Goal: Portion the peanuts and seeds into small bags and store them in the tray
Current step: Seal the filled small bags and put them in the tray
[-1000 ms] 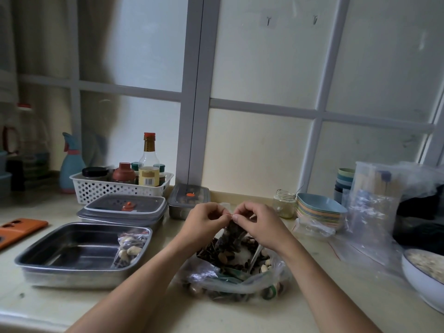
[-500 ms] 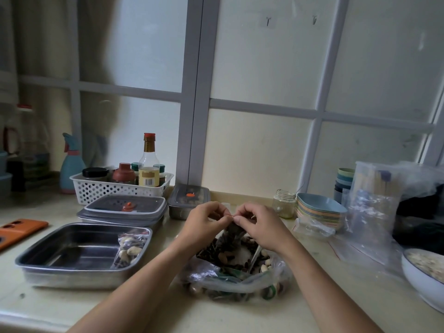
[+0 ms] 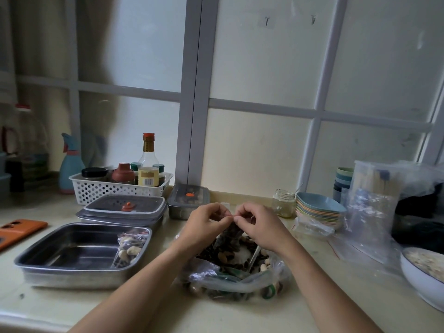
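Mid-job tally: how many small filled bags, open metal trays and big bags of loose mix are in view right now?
Small bags: 2, one lying in the tray, one pinched by the left hand and right hand.
Open metal trays: 1.
Big bag of mix: 1.
Total: 4.

— Where are my hands?
— Your left hand and right hand meet fingertip to fingertip, forearms angled inward, curled fingers pinching the top of the small bag.
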`<state>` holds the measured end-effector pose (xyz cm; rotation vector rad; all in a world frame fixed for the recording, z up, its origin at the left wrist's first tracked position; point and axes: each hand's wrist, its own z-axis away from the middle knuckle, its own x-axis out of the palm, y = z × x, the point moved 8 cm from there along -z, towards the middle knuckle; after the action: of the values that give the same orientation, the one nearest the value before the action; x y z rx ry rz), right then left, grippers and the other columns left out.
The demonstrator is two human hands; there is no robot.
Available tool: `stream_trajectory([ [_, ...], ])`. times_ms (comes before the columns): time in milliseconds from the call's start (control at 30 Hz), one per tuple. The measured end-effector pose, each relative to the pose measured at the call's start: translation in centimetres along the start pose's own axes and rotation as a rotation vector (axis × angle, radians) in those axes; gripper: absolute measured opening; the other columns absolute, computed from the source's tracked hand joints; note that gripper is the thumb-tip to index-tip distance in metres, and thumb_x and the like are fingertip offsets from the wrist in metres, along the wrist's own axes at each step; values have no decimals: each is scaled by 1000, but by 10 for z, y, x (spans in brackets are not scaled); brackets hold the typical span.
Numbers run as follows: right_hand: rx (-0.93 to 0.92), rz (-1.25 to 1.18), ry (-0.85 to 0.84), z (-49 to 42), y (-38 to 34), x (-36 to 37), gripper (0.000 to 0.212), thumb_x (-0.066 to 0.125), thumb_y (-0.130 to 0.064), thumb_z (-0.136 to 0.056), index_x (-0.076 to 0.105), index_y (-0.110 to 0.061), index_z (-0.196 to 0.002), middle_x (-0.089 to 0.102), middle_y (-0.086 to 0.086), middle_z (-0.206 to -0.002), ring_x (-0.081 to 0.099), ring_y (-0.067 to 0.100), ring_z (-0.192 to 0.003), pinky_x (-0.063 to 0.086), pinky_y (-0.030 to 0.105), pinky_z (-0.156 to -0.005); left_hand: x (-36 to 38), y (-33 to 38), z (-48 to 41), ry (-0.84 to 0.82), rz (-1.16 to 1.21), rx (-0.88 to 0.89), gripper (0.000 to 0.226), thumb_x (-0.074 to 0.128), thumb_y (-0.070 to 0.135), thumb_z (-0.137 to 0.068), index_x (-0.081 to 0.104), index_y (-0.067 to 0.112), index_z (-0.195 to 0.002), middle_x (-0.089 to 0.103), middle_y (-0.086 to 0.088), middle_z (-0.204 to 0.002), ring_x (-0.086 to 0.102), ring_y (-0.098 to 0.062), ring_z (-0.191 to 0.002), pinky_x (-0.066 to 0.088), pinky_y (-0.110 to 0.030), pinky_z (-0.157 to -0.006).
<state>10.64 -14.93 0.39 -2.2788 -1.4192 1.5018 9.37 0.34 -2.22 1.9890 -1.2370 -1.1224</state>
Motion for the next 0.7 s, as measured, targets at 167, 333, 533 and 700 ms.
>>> stream_trajectory([
  [167, 3, -70, 23, -1, 0, -1, 8, 71, -25, -95, 71, -26, -87, 70, -7, -78, 59, 1, -66, 49, 20, -64, -4, -3, -1, 27, 31, -25, 8, 71, 24, -89, 72, 21, -82, 74, 2, -81, 64, -3, -72, 51, -20, -69],
  [333, 37, -115, 46, -1, 3, -3, 10, 73, -25, -92, 71, -25, -83, 71, -2, -80, 58, 4, -66, 52, 28, -66, -3, -8, -2, 40, 55, -56, 10, 68, 24, -91, 69, 21, -82, 69, 7, -73, 59, -2, -66, 50, -23, -67],
  [533, 1, -44, 29, 1, 2, -3, 14, 69, -23, -95, 67, -25, -82, 66, -5, -75, 54, 3, -63, 47, 22, -62, 5, -5, 0, -48, 80, -14, 11, 71, 30, -92, 70, 20, -86, 73, -4, -79, 62, -8, -68, 52, -28, -69],
  [700, -9, -60, 39, 1, 0, -3, 10, 71, -25, -95, 71, -23, -85, 65, -10, -72, 54, 1, -61, 43, 14, -60, 1, -4, -1, -17, 66, -12, 11, 72, 26, -92, 71, 18, -84, 73, -3, -78, 60, -5, -67, 48, -21, -67],
])
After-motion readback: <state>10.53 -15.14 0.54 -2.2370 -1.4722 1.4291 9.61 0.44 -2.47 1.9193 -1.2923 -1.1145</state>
